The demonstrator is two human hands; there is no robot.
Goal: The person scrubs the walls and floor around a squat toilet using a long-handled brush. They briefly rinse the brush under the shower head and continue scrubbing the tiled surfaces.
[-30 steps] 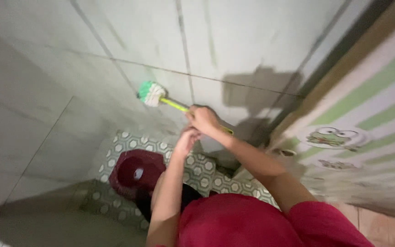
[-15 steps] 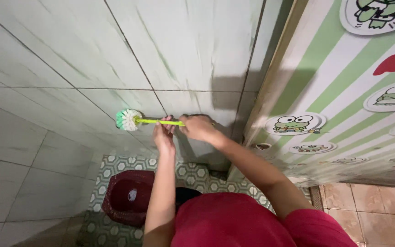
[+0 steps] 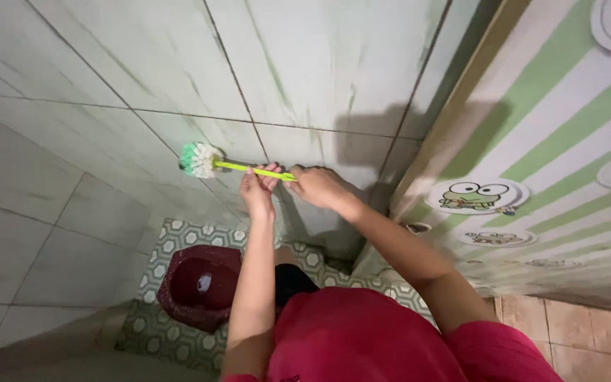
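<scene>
Fingers of left hand (image 3: 257, 189) and right hand (image 3: 317, 187) closed around yellow-green plastic brush handle (image 3: 252, 169), green-white bristle head (image 3: 198, 158) beyond left fingers, pressed on pale tiled wall (image 3: 319, 64).

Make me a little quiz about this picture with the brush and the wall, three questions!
1. True or false: both hands grip the brush handle.
2. What does the brush head touch? A) the patterned floor B) the tiled wall C) the striped door
3. What colour is the round basin down on the floor?

Key:
1. True. The left hand and the right hand both hold the yellow-green handle of the brush.
2. B. The green and white bristles press on the tiled wall, not on the striped door.
3. Dark red. The basin sits on the patterned floor.
</scene>
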